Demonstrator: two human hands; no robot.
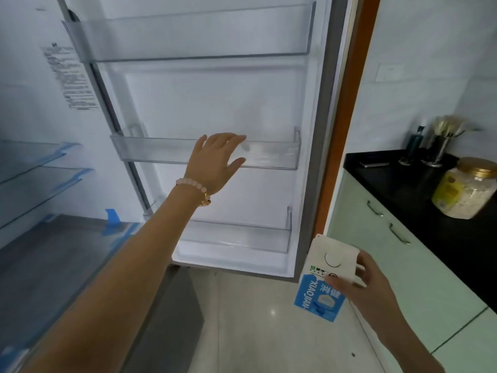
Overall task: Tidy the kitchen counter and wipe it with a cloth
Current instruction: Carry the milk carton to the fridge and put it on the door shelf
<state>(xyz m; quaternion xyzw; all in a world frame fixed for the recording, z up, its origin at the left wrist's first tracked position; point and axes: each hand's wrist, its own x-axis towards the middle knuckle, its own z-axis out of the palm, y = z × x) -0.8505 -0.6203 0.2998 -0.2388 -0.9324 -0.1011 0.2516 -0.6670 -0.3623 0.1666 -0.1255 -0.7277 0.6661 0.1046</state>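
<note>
The fridge door (215, 103) stands open in front of me, and its clear door bins hold nothing. My left hand (217, 160), with a bead bracelet on the wrist, reaches out with straight fingers against the middle door bin (269, 154). Low at the right, my right hand (365, 286) grips a blue and white milk carton (322, 286) by its top end, tilted, above the floor. The black kitchen counter (403, 184) runs along the right side.
On the counter stand a gold-lidded jar (468, 189) of pale flakes, a metal utensil holder (441, 146), a dark bottle (415, 144) and a flat dark item (373, 164). Pale green cabinets (403, 265) sit under the counter. Glass fridge shelves (40, 168) with blue tape are at left.
</note>
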